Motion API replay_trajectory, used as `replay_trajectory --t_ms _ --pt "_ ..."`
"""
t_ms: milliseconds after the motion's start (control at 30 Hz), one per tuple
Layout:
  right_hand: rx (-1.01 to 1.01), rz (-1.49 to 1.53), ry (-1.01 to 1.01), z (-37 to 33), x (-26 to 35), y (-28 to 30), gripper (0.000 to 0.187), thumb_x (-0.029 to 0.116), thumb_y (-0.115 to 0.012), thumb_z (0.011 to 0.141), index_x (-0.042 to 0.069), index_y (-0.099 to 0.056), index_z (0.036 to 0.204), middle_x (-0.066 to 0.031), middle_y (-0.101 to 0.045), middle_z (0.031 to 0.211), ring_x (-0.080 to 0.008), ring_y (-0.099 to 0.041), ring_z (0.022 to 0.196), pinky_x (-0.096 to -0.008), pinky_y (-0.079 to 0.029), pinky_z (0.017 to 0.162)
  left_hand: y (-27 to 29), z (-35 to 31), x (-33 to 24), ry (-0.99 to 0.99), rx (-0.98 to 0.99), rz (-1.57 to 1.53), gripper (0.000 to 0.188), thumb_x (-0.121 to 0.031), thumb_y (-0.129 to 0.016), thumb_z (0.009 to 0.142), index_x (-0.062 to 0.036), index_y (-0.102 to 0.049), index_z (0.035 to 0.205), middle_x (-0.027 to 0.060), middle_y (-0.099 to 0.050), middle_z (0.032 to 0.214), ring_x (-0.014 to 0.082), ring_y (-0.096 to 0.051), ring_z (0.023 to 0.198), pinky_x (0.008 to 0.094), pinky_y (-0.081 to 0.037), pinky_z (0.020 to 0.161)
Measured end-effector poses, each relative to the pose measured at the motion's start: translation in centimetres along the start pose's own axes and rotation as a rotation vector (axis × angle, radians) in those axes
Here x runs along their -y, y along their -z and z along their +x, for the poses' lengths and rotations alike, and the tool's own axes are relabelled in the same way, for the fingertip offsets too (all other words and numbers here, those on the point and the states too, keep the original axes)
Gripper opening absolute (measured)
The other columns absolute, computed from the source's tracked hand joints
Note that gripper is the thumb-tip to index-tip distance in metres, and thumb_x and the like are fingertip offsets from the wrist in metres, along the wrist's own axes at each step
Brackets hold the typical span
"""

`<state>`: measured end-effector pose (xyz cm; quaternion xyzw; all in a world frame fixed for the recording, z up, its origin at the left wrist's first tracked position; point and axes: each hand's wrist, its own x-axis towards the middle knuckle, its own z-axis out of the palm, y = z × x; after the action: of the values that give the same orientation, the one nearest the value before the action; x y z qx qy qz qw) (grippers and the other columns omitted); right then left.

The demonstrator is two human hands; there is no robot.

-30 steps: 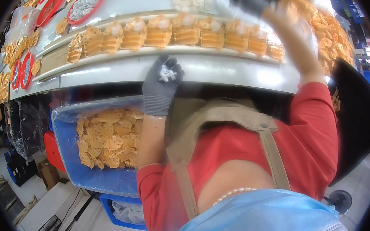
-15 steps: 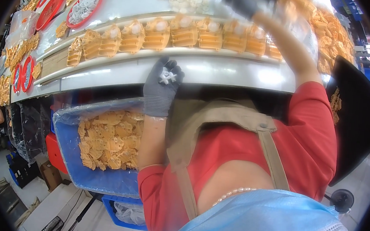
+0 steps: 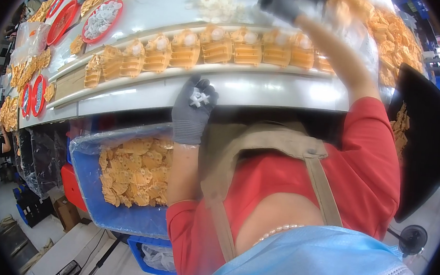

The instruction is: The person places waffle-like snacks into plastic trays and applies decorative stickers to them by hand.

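My left hand (image 3: pixel 194 104), in a grey glove, is closed around several small white cross-shaped plastic pieces (image 3: pixel 199 98) at the table's near edge. Beyond it, a row of orange plastic parts (image 3: pixel 216 48) stands in a track between two pale rails (image 3: pixel 173 70); most carry a round white piece near the top. My gloved right hand (image 3: pixel 279 6) reaches across the table at the far side, to the right of a loose pile of whitish pieces (image 3: pixel 220 5). Motion smears its fingers, so what they hold cannot be made out.
Heaped orange parts (image 3: pixel 392 45) lie at the far right. A blue bin (image 3: pixel 85 178) of similar parts stands below the table, left of my left arm. Red trays (image 3: pixel 62 21) sit at the left, one red tray (image 3: pixel 120 12) holding white pieces. A black container (image 3: pixel 420 148) is at my right.
My right hand has shifted slightly left at the far side of the table. My left hand still holds the white pieces. The whole view has tilted a little.
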<state>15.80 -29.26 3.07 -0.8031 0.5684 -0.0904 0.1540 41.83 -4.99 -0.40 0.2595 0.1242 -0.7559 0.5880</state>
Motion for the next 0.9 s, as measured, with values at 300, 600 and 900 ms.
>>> replay_trajectory --t_ms 300,600,900 --pt "0.136 0.875 -0.3 -2.1 1.7 3.9 0.014 0.014 -0.065 0.084 0.005 -0.064 0.096 -0.0001 -0.061 0.077 -0.0056 -0.05 0.063 -0.0177 -0.041 0.054 0.0 0.0 -0.2 0.02 0.03 -0.002 0.014 -0.01 -0.056 0.089 0.0015 -0.053 0.095 0.0093 -0.057 0.084 0.0216 -0.06 0.076 0.0321 -0.053 0.06" --pt "0.792 2.036 -0.009 -1.6 0.9 3.8 0.019 0.015 -0.056 0.091 0.004 -0.054 0.106 -0.0004 -0.059 0.086 -0.0076 -0.059 0.072 -0.0152 -0.05 0.056 -0.5 -1.9 -0.7 -0.043 -0.038 0.059 0.018 -0.016 -0.057 0.088 -0.0015 -0.058 0.098 0.0071 -0.058 0.082 0.0181 -0.058 0.073 0.0292 -0.053 0.062" --pt "0.94 1.92 -0.086 2.9 22.3 -1.6 0.018 0.016 -0.06 0.088 0.001 -0.057 0.098 -0.005 -0.062 0.086 -0.0086 -0.059 0.072 -0.0161 -0.049 0.055 1.1 -5.2 -16.3 -1.181 -0.419 1.462 0.028 -0.017 -0.058 0.086 -0.0067 -0.061 0.111 0.0083 -0.065 0.087 0.0188 -0.062 0.079 0.0298 -0.05 0.069"
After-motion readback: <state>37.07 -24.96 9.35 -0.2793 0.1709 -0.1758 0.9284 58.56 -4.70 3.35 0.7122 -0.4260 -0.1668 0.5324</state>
